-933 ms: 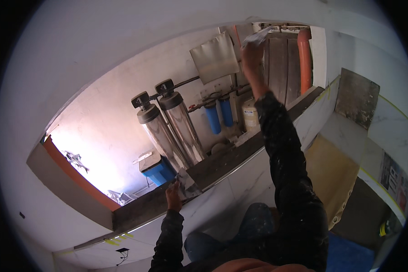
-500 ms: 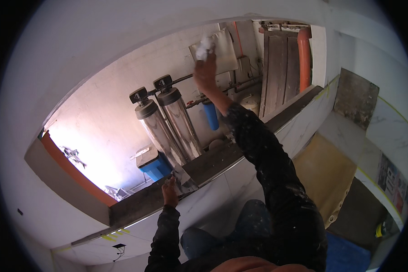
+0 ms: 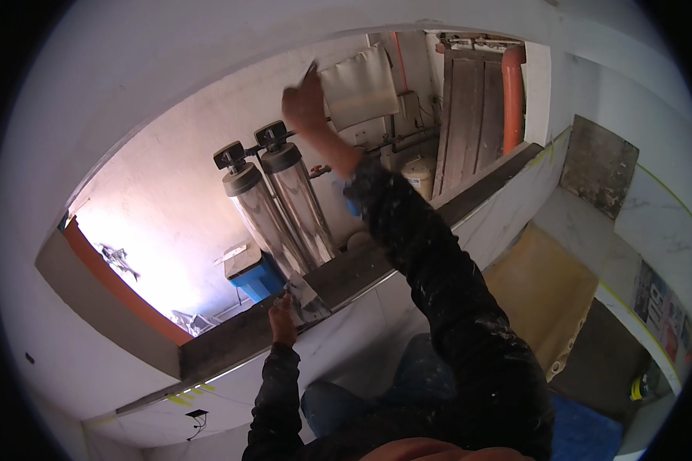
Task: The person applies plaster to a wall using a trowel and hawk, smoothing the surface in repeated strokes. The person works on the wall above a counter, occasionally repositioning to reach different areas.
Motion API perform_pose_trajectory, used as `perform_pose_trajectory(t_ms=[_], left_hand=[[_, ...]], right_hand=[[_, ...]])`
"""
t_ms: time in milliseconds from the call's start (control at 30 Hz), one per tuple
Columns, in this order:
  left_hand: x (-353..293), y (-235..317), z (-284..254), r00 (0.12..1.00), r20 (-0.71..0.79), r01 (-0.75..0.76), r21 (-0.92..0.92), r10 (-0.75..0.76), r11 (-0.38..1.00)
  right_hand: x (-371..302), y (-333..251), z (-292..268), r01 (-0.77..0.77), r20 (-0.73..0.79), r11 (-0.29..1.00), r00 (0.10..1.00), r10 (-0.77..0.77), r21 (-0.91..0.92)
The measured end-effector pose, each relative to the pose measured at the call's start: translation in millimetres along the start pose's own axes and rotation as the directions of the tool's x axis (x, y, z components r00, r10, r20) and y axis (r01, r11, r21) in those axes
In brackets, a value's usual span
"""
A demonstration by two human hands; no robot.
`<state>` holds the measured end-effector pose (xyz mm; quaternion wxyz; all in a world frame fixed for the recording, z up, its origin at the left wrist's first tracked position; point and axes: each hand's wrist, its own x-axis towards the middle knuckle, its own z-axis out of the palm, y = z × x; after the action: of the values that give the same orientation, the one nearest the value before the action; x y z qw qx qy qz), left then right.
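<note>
Orange strip (image 3: 119,286): runs down the left side of the wall opening.
Blue bin (image 3: 260,279): stands beyond the ledge (image 3: 357,267), beside the cylinders.
Steel cylinders (image 3: 264,221): a pair, black-topped, side by side behind the ledge.
Left hand (image 3: 283,323): at the ledge, fingers closed on the near-left edge of the metal plate.
Right hand (image 3: 304,106): raised in the opening, well above the left hand; fingers curled round a thin tool, their exact grip blurred.
Thin tool (image 3: 312,69): juts up from the right hand, its shape unclear.
Metal plate (image 3: 311,301): flat, smeared, over the ledge; whether it touches cannot be told.
Pale sheet (image 3: 361,88): by the far wall, right of the raised hand.
Orange pipe (image 3: 513,104): upright at the opening's right end.
Tan sheet (image 3: 544,292): right of the right sleeve (image 3: 438,276).
</note>
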<state>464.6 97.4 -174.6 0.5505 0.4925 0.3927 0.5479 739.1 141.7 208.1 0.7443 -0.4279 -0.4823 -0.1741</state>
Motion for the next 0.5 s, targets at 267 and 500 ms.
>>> perform_pose_trajectory(t_ms=[267, 500], left_hand=[[-9.0, 10.0, 4.7, 0.908, 0.062, -0.407, 0.363, 0.414, 0.838], [3.7, 0.3, -3.6, 0.999, 0.050, -0.003, -0.010, 0.003, 1.000]], right_hand=[[49.4, 110.9, -224.5, 0.391, 0.303, 0.490, 0.919, -0.251, -0.779], [155.2, 45.2, -311.3, -0.174, 0.054, 0.938, 0.978, 0.199, -0.300]])
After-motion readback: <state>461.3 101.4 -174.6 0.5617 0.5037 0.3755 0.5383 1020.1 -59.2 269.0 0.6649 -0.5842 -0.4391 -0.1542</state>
